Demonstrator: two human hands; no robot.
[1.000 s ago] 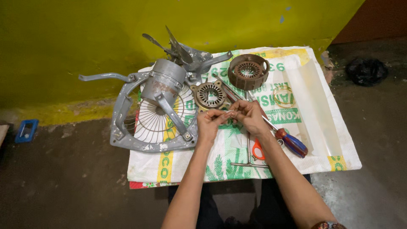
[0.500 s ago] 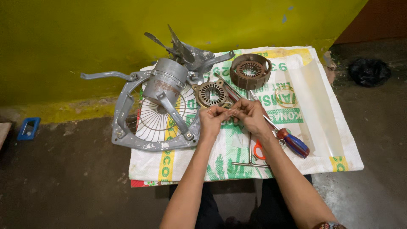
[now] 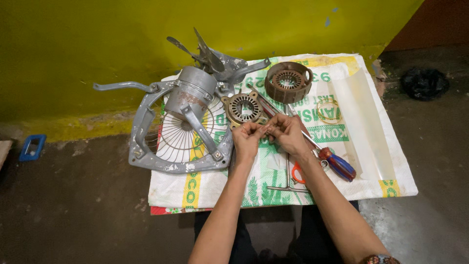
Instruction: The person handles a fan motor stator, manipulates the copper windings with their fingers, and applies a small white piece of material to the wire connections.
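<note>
Both hands meet over the middle of a white woven sack [image 3: 371, 142] spread on the floor. The left hand [image 3: 247, 138] and the right hand [image 3: 287, 133] are drawn in narrow, fingertips pinched toward each other, and between them sits something very small, too small to make out; whether each hand truly grips it cannot be told for certain, though the fingertips look closed on it. Just beyond the left hand's fingers, almost touching them, lies a round motor winding [image 3: 243, 108] with copper-coloured slots, flat on the sack. Farther back, near the wall, stands a second brown ring-shaped winding [image 3: 288, 81], well apart from the hands. To the left, a grey fan frame [image 3: 146, 128] with a wire guard lies flat, and a grey motor can [image 3: 190, 95] rests on it; the grey fan blades [image 3: 207, 54] stick up behind it. Under and just to the right of the right wrist lies a screwdriver [image 3: 337, 165] with a red and blue handle, its shaft running up under the hand. Orange-handled pliers [image 3: 295, 174] lie beside the right forearm. A blue object [image 3: 32, 147] sits on the floor far left.
</note>
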